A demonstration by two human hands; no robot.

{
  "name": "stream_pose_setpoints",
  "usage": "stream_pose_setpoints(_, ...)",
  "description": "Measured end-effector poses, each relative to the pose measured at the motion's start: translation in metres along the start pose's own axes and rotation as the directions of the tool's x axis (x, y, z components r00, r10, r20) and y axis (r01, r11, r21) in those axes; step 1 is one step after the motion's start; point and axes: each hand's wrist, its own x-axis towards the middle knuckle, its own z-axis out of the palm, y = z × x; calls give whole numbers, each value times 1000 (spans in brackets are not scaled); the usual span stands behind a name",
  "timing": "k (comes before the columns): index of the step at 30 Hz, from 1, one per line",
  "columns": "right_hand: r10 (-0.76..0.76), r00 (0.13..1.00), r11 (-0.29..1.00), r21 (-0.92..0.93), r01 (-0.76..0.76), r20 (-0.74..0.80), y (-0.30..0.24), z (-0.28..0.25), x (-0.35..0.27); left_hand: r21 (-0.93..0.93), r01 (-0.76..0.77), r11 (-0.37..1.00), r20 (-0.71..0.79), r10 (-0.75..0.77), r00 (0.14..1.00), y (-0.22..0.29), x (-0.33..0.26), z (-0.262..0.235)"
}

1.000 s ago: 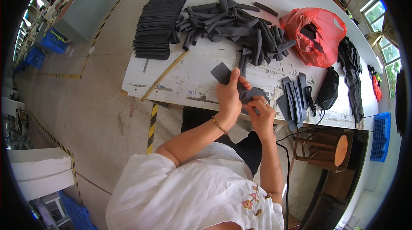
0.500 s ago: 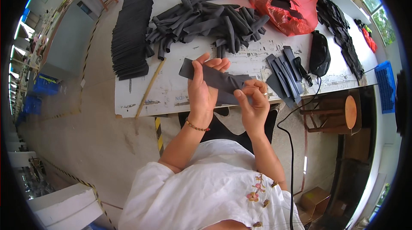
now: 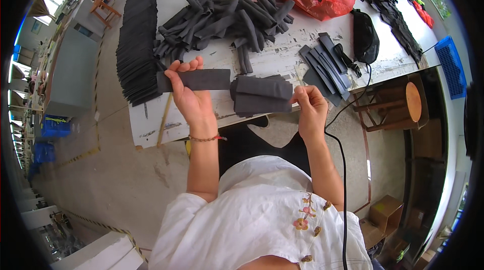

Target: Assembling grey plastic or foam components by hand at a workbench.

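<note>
My left hand (image 3: 194, 105), palm up, grips a flat dark grey fabric strip (image 3: 212, 79) between thumb and fingers. The strip's left end reaches the lower part of a long row of overlapped black strips (image 3: 138, 38). Close to its right end lies a small stack of dark grey fabric strips (image 3: 262, 99) at the table's front edge. At the right edge of that stack, my right hand (image 3: 313, 114) pinches a strip by its corner between thumb and forefinger. Behind both hands is a loose heap of rolled dark grey fabric strips (image 3: 222, 18).
A red plastic bag (image 3: 322, 5) with dark pieces stands at the back right. Flat dark strips (image 3: 322, 68), a black mesh pouch (image 3: 364, 36) and a black cable (image 3: 343, 169) are at the right. A yellowish stick (image 3: 164, 121) crosses the white table's (image 3: 151, 136) front edge.
My left hand has carried its strip leftward to the black row, and the strip now lies flat. My right hand has let go of that strip and pinches the stack's edge.
</note>
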Motion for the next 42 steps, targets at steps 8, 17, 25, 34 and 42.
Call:
stream_pose_setpoints(8, 160, 921, 982, 35, -184, 357, -23, 65, -11, -10, 239, 971, 38, -238, 970, -22, -24, 32)
stream_pose_setpoints(17, -579, 704, 530, -465, 709, 412, -10, 20, 6, 133, 549, 825, -278, -501, 820, -13, -50, 9)
stream_pose_setpoints(25, 148, 968, 987, -87, -132, 202, -8, 13, 6, 329, 444, 833, -158, -415, 896, -20, -54, 7)
stream_pose_setpoints(34, 162, 972, 980, 86, -178, 173, 5, 30, -9, 389, 588, 709, -218, -549, 807, -30, -75, 8)
stream_pose_setpoints(42, 298, 914, 942, 69, -328, 277, -9, 14, -7, 544, 592, 595, -4, -703, 711, -12, -64, 11)
